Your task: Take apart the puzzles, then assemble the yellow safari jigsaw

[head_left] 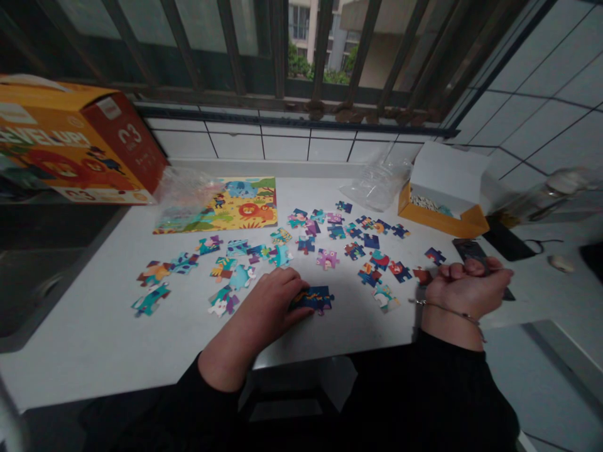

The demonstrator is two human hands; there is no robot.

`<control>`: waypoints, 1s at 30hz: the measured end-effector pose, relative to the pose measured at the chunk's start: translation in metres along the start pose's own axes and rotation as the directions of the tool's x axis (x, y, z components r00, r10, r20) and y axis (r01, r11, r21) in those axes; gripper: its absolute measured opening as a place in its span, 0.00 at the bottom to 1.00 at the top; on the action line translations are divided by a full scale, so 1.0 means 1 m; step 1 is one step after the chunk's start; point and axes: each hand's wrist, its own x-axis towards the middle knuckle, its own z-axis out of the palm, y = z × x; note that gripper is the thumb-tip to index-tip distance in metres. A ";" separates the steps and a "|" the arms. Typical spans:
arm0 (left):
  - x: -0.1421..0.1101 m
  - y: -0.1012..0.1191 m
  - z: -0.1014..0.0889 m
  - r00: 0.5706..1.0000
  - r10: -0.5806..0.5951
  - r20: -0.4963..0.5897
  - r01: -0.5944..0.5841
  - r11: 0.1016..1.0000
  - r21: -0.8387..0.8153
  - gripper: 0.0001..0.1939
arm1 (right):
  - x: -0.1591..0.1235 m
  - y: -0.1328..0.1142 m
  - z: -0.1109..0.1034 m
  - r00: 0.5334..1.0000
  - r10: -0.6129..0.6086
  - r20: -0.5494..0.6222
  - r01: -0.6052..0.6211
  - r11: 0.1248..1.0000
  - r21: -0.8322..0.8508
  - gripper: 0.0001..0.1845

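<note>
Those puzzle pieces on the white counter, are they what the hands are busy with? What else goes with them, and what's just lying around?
Part of the work: left hand on a dark blue jigsaw piece; right hand around a dark flat object; loose jigsaw pieces; jungle picture sheet.

Just lying about: orange box; open box; clear plastic bag; blurry bottle.

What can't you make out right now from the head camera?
Head view:
- Dark flat object in the right hand: curled fingers hide most of it.
- Puzzle piece under the left hand: fingertips cover its left end.
- Orange box: left edge cuts it off.
- Contents of the open carton: too small to identify.
</note>
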 end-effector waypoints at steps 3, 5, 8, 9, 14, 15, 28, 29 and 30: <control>0.000 -0.001 0.001 1.000 -0.001 -0.010 0.001 1.000 0.007 0.16 | 0.003 0.002 -0.002 1.000 -0.003 0.001 0.003 1.000 0.023 0.09; 0.000 -0.002 0.001 1.000 0.002 -0.015 -0.002 1.000 0.003 0.16 | 0.003 0.003 -0.002 1.000 -0.008 -0.002 0.008 0.999 0.038 0.10; 0.000 -0.002 0.001 1.000 0.002 -0.013 -0.002 1.000 -0.002 0.16 | 0.001 0.003 -0.001 1.000 -0.015 0.007 0.015 0.999 0.042 0.09; 0.000 -0.001 0.001 1.000 0.000 -0.011 0.000 1.000 -0.004 0.16 | 0.001 0.003 -0.001 1.000 -0.015 0.014 0.014 0.999 0.040 0.09; 0.001 0.002 -0.002 1.000 -0.012 -0.013 0.012 1.000 0.000 0.17 | 0.000 0.001 -0.001 1.000 -0.002 0.028 0.002 1.000 0.025 0.07; 0.001 0.002 -0.002 1.000 -0.011 -0.011 0.011 1.000 0.000 0.17 | 0.000 0.001 -0.001 0.999 -0.001 0.033 0.001 1.000 0.016 0.07; 0.001 0.001 -0.002 1.000 0.002 0.001 -0.002 1.000 -0.014 0.16 | -0.002 -0.001 0.003 0.999 0.013 0.032 -0.008 0.989 -0.149 0.08; 0.001 0.000 -0.002 1.000 -0.001 0.003 0.001 1.000 -0.017 0.16 | -0.001 -0.004 0.003 1.000 0.029 0.011 -0.027 0.991 -0.131 0.06; 0.000 0.000 -0.002 1.000 -0.004 0.004 0.004 1.000 -0.018 0.16 | 0.002 -0.009 0.002 0.999 0.045 -0.013 -0.046 0.993 -0.108 0.04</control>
